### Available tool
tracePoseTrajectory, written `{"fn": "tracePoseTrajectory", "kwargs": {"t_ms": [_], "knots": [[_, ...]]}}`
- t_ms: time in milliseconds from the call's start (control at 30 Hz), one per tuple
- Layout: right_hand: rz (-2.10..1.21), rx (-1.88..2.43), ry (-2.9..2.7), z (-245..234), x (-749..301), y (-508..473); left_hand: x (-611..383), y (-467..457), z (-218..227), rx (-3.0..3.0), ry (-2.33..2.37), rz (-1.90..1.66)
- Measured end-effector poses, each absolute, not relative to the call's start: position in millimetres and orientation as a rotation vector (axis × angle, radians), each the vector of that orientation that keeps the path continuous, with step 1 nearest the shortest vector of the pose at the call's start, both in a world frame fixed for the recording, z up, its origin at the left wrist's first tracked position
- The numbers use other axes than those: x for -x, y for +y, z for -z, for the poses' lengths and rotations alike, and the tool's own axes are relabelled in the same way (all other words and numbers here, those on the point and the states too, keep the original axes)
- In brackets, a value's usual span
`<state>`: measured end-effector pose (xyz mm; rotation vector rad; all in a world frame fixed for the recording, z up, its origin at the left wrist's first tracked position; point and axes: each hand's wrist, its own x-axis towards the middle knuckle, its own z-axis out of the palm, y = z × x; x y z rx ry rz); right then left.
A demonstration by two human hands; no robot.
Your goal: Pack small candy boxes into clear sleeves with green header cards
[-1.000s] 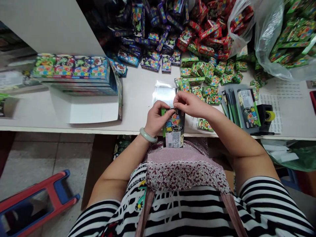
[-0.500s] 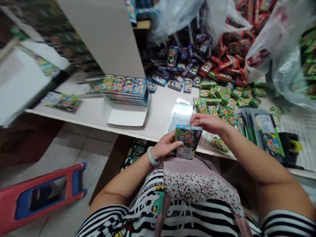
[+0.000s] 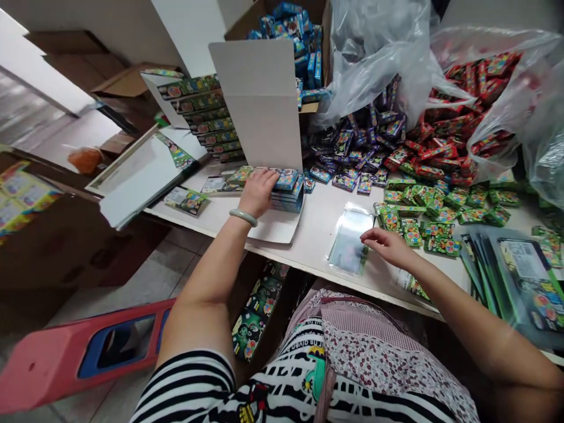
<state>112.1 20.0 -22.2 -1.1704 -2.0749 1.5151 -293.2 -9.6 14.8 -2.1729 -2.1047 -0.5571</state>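
My left hand [image 3: 258, 192], with a pale bangle at the wrist, lies with fingers stretched over the top of colourful packs [image 3: 287, 179] standing in a white display box [image 3: 273, 229]. Its thumb is hidden, and no separate pack shows in its grasp. At the right edge of some clear plastic sleeves [image 3: 350, 242], my right hand [image 3: 388, 245] has its fingertips pinched together on a sleeve's edge. Small green boxes [image 3: 412, 232] lie just beyond the right hand.
Purple boxes [image 3: 343, 144] and red boxes [image 3: 440, 153] are heaped behind, with plastic bags around them. A carton of blue boxes [image 3: 308, 53] stands at the back. Filled sleeves [image 3: 524, 282] lie right. A red-and-blue stool [image 3: 57, 358] stands lower left.
My left hand has moved left and away from my body, from holding a dark pack before me to the display box. My right hand has come down to the sleeves. The view has shifted.
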Motion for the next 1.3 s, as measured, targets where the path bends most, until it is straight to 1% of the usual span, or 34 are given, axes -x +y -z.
{"fn": "tracePoseTrajectory", "kwargs": {"t_ms": [100,200,300,333,367,400,500,567,667,867,1033,1167,1233,1300], "knots": [[-1.443,1.18,-2.193,27,-119,26,294,-16,-2,2.234,-2.158,0.524],[-1.33,1.165,-2.306,28,-122,42,283,-27,-2,2.201,-2.102,0.705],[-1.009,1.205,-2.445,29,-109,60,235,-38,10,2.182,-1.995,0.997],[-0.883,1.214,-2.517,30,-101,65,210,-42,17,2.256,-1.986,1.035],[-0.77,1.212,-2.604,31,-92,69,184,-46,27,2.397,-2.007,0.995],[-0.673,1.21,-2.696,33,-83,72,157,-50,36,2.545,-2.062,0.873],[-0.516,1.263,-2.876,40,-60,71,97,-60,61,2.718,-2.299,0.343],[-0.505,1.274,-2.91,45,-52,67,80,-63,70,2.721,-2.369,0.133],[-0.509,1.244,-2.92,49,-48,64,82,-61,74,2.721,-2.396,0.09],[-0.539,1.268,-2.899,51,-54,79,92,-56,79,2.46,-2.483,0.456],[-0.573,1.302,-2.88,50,-53,77,97,-40,84,2.344,-2.554,0.51],[-0.59,1.323,-2.739,45,-58,55,103,-24,83,2.292,-2.661,0.568],[-0.616,1.397,-2.659,44,-64,36,106,-21,82,2.249,-2.746,0.739],[-0.702,1.474,-2.614,45,-71,15,108,-19,82,2.15,-2.858,1.022]]}}
